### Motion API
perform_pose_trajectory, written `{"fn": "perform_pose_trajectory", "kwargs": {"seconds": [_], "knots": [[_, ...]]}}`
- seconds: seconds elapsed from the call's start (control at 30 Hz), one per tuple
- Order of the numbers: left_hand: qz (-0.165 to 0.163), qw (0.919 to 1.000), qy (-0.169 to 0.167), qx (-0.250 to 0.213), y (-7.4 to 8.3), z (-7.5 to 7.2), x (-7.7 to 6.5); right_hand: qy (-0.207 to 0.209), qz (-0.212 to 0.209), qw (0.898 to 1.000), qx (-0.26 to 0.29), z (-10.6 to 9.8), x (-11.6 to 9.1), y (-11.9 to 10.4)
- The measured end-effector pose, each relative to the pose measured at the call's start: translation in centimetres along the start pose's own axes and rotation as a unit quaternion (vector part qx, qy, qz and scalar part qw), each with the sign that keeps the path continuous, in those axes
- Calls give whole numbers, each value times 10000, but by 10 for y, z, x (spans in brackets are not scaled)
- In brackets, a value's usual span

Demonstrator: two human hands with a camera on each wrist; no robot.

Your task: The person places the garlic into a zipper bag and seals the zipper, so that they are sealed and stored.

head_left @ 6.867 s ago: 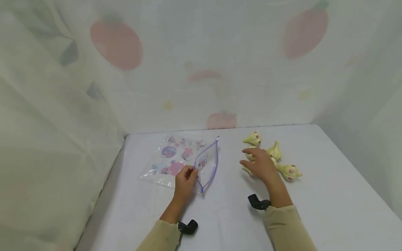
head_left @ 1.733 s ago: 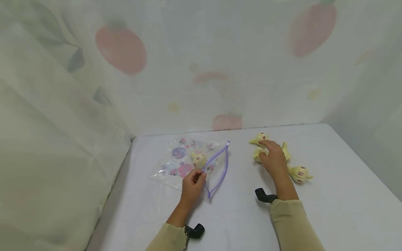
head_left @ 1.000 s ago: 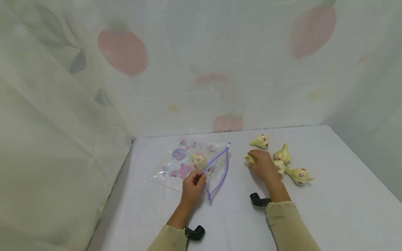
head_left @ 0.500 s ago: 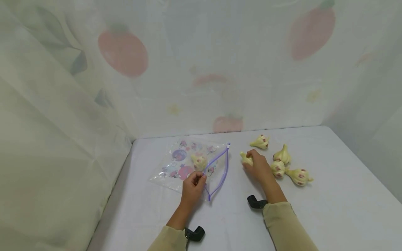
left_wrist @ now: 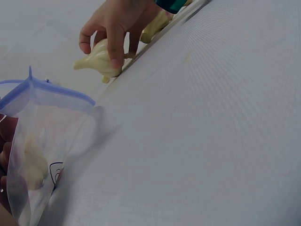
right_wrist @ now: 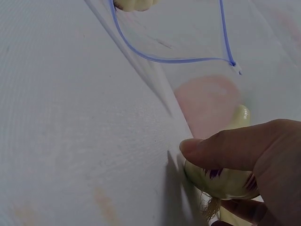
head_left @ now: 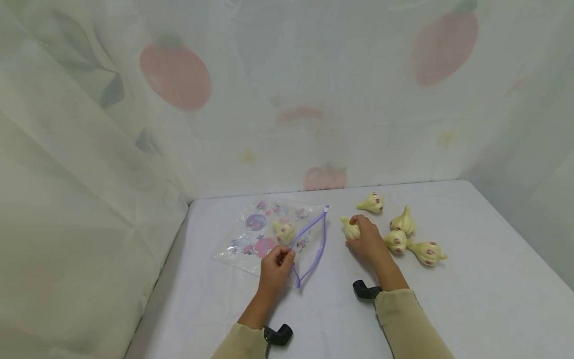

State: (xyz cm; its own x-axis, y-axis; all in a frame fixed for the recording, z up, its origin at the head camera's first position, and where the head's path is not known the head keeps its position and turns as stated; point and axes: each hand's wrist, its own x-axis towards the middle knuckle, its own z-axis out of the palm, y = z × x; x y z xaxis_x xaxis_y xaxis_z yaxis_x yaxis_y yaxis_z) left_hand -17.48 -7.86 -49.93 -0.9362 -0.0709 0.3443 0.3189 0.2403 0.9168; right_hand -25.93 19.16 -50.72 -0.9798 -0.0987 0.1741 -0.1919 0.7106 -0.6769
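My left hand [head_left: 275, 268] pinches the near edge of a clear zip bag [head_left: 237, 244] printed with pink and purple figures. Its purple-edged mouth gapes toward the right. Inside the bag lies one garlic bulb [head_left: 284, 232], seen through the film. Right of the mouth, my right hand [head_left: 368, 242] grips another garlic bulb [head_left: 351, 229] between thumb and fingers, its stem pointing up and left. In the right wrist view this garlic bulb [right_wrist: 221, 183] shows purple streaks and a tuft of roots under the thumb. The left wrist view shows the bag mouth and the gripped bulb apart.
Several more garlic bulbs lie on the white table [head_left: 332, 319] to the right: one bulb [head_left: 372, 203] at the back, and a cluster with an upright bulb [head_left: 403, 222] and a bulb [head_left: 427, 253] lying sideways. A fruit-printed curtain [head_left: 251, 99] stands behind the table.
A garlic bulb has come to lie in the bag since the earliest frame. The right hand has taken another bulb from the group and moved it left toward the bag. My left hand keeps its hold.
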Motion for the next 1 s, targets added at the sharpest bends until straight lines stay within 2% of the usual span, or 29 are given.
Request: {"fn": "perform_pose_trajectory", "kwargs": {"seconds": [0.13, 0.27, 0.57, 0.83, 1.0], "knots": [[49, 10000, 27, 17, -1, 0, 0, 67, -107, 9999, 18, 1, 1, 2], [82, 10000, 21, 15, -4, 0, 0, 88, -30, 10000, 22, 2, 1, 5], [1, 10000, -4, 15, -4, 0, 0, 11, -38, 10000, 56, 3, 1, 5], [12, 10000, -41, -59, -2, -1, 0, 250, -269, 9993, 116, 7, 0, 6], [-11, 10000, -42, -55, -1, -2, 0, 544, -380, 9975, 258, 8, 0, 8]]}}
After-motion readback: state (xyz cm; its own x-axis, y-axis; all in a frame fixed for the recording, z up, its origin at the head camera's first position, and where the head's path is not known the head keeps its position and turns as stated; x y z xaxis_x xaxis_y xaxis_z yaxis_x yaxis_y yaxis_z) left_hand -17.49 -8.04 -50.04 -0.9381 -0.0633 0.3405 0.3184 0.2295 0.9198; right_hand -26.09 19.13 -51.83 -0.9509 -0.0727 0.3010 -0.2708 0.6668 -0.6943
